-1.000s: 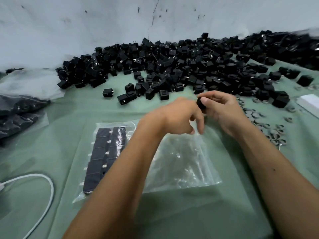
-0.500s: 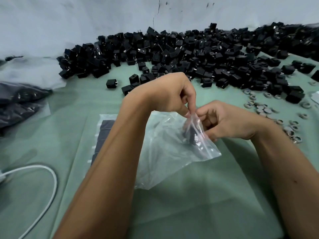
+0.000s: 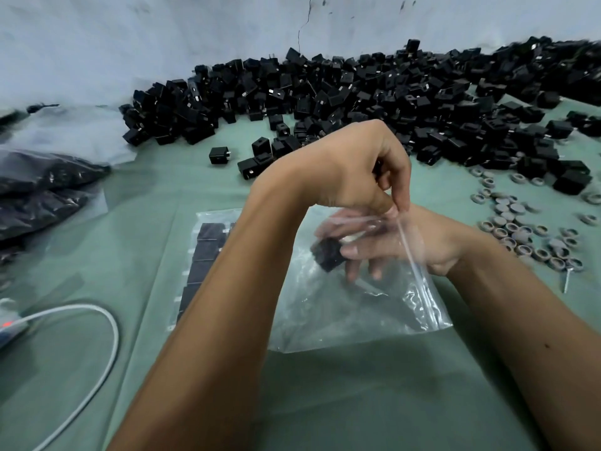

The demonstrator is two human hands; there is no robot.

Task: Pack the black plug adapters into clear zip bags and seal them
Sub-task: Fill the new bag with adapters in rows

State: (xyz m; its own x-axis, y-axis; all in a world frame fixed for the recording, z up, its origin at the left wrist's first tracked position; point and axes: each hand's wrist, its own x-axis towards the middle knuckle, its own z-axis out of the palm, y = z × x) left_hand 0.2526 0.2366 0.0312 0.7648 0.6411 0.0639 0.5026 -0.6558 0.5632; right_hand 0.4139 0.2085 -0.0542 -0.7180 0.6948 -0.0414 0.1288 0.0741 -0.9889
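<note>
Two hands at work: left hand pinches the mouth of the clear zip bag; right hand reaches inside it, fingers curled round one black adapter. Filled bag lies at nine o'clock on the green desk. Loose adapter pile spans twelve; grey rings at three.

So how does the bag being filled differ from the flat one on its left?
The bag being filled is lifted at its mouth by the left hand, crumpled, with the right hand inside gripping one adapter. The flat bag lies untouched, holding adapters in neat rows. Both are clear zip bags.
</note>
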